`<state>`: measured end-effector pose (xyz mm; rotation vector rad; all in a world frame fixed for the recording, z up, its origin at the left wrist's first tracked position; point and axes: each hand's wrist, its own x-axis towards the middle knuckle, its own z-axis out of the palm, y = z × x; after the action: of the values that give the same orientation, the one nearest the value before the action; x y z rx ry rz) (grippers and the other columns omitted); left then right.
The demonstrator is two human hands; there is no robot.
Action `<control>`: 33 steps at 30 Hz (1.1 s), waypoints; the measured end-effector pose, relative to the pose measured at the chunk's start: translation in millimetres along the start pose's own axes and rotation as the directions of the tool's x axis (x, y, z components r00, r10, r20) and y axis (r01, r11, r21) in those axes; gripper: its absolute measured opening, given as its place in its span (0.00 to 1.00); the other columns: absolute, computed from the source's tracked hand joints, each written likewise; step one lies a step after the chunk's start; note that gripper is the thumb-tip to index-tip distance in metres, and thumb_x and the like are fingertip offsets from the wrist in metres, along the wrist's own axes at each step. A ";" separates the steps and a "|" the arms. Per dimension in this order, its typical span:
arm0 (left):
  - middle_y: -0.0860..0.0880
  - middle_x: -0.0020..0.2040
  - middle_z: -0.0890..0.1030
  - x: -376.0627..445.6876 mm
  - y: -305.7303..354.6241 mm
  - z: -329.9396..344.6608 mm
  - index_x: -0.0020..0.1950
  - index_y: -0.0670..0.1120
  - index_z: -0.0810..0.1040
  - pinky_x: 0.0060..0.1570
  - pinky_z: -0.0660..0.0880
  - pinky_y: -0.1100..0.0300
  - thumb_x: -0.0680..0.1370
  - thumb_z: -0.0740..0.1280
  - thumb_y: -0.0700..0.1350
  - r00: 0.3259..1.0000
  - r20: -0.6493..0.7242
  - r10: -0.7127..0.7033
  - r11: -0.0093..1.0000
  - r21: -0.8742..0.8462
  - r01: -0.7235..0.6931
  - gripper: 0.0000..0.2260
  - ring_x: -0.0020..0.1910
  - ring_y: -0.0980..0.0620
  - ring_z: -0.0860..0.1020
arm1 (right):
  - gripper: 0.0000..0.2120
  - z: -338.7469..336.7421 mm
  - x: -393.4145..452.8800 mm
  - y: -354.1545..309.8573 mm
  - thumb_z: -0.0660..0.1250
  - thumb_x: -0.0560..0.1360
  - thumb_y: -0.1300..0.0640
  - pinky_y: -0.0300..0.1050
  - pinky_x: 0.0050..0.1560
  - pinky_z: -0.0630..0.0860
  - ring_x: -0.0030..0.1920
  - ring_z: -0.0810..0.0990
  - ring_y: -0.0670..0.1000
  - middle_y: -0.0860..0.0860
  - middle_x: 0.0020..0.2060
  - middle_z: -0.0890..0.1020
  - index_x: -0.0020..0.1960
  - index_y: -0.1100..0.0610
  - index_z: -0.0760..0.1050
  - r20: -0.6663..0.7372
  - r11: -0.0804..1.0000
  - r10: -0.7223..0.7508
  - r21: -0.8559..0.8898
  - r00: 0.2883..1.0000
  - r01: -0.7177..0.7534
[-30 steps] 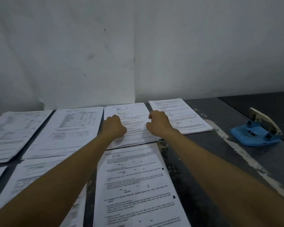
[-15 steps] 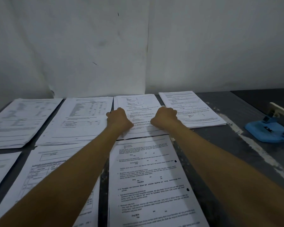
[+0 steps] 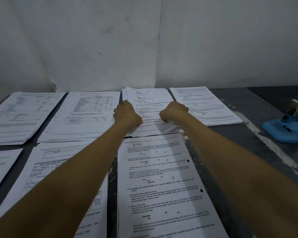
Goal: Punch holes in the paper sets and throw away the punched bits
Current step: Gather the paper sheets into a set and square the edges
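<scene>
Held set: a set [image 3: 150,107] of white printed sheets in the far row of the table [image 3: 258,107], third from the left, close to the wall [image 3: 230,40]. Its near edge is lifted and buckled, with several sheet edges fanned apart at the near right corner.
Left hand: the left hand [image 3: 126,113] is curled, knuckles up, at the set's left edge; its fingers grip that edge.
Right hand: the right hand [image 3: 173,111] is curled at the set's right near part, fingers closed on the rumpled sheets.
Punched set: a near set [image 3: 163,182] lies flat just below the held one, with two round black holes along its right margin.
Other sets: flat sets lie in the far row at far left [image 3: 19,115], second from left [image 3: 86,114] and at right [image 3: 205,103]; more lie in the near row at left [image 3: 46,169] and at the picture's left edge [image 3: 0,167]. All are thin white paper with dense black print, some with tables.
Punch: a blue punch [image 3: 286,127] with a pale lever stands at the right, well apart from the sets, cut by the picture edge.
Table surface: dark grey, scuffed, with a worn pale stripe running diagonally at the right.
Wall surface: white, matt, marked with small dark smudges and a vertical seam.
</scene>
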<state>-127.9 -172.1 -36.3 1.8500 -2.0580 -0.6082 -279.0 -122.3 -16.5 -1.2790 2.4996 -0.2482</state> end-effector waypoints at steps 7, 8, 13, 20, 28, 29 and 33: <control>0.39 0.68 0.70 0.7 -2.7 0.2 0.72 0.40 0.64 0.64 0.73 0.50 0.65 0.82 0.47 0.998 -0.002 0.057 0.998 -0.031 -0.057 0.42 0.68 0.41 0.69 | 0.12 -8.8 6.6 2.5 0.74 0.64 0.63 0.39 0.29 0.68 0.33 0.74 0.50 0.51 0.35 0.74 0.37 0.58 0.70 -0.054 0.968 0.024 0.251 0.998 -0.010; 0.39 0.68 0.70 0.7 -3.2 0.5 0.72 0.40 0.64 0.64 0.73 0.49 0.65 0.82 0.47 0.998 -0.002 0.063 0.997 -0.033 -0.063 0.42 0.68 0.41 0.70 | 0.12 -11.5 8.8 3.7 0.73 0.65 0.64 0.39 0.29 0.69 0.32 0.74 0.50 0.52 0.35 0.74 0.38 0.58 0.69 -0.060 0.939 0.041 0.344 0.997 -0.018; 0.41 0.66 0.72 1.6 -7.5 2.1 0.70 0.40 0.66 0.64 0.74 0.48 0.64 0.83 0.48 0.997 -0.007 0.076 0.994 -0.072 -0.076 0.41 0.66 0.42 0.71 | 0.19 -21.7 10.2 11.8 0.76 0.67 0.66 0.49 0.50 0.81 0.50 0.81 0.58 0.58 0.49 0.79 0.54 0.64 0.73 0.030 0.763 0.131 0.636 0.991 -0.120; 0.41 0.65 0.72 -0.4 -11.0 2.4 0.68 0.41 0.67 0.61 0.74 0.51 0.65 0.83 0.50 0.996 -0.008 0.089 0.991 -0.100 -0.090 0.39 0.66 0.42 0.71 | 0.21 -18.5 7.3 23.4 0.76 0.67 0.70 0.46 0.46 0.81 0.52 0.82 0.57 0.58 0.55 0.82 0.59 0.65 0.78 -0.008 0.666 0.009 0.746 1.000 0.000; 0.44 0.67 0.73 0.0 -6.4 -13.4 0.71 0.42 0.64 0.58 0.76 0.52 0.72 0.77 0.49 0.996 -0.050 0.079 0.890 -0.446 -0.093 0.34 0.65 0.44 0.74 | 0.20 -42.2 -7.3 39.9 0.77 0.68 0.66 0.37 0.34 0.76 0.42 0.82 0.46 0.46 0.45 0.84 0.57 0.53 0.78 -0.150 0.489 -0.108 0.853 0.983 0.183; 0.44 0.67 0.74 1.0 -3.4 -19.5 0.71 0.42 0.64 0.56 0.76 0.53 0.74 0.76 0.50 0.997 -0.044 0.057 0.841 -0.536 -0.071 0.32 0.64 0.45 0.75 | 0.19 -46.4 -8.8 41.3 0.78 0.68 0.66 0.38 0.34 0.78 0.41 0.83 0.45 0.45 0.45 0.84 0.55 0.52 0.78 -0.162 0.469 -0.126 0.860 0.979 0.203; 0.45 0.69 0.74 6.8 8.9 -50.0 0.75 0.42 0.63 0.54 0.77 0.55 0.75 0.75 0.48 1.000 -0.005 -0.007 0.595 -0.804 0.000 0.33 0.61 0.46 0.77 | 0.21 -61.5 -11.9 45.9 0.79 0.66 0.65 0.48 0.45 0.83 0.48 0.85 0.51 0.48 0.50 0.85 0.53 0.48 0.79 -0.194 0.395 -0.178 0.884 0.965 0.251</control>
<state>-111.7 -183.5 10.9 1.2715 -1.3566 -1.2731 -329.3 -85.3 29.7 -1.0380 1.6505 -1.5059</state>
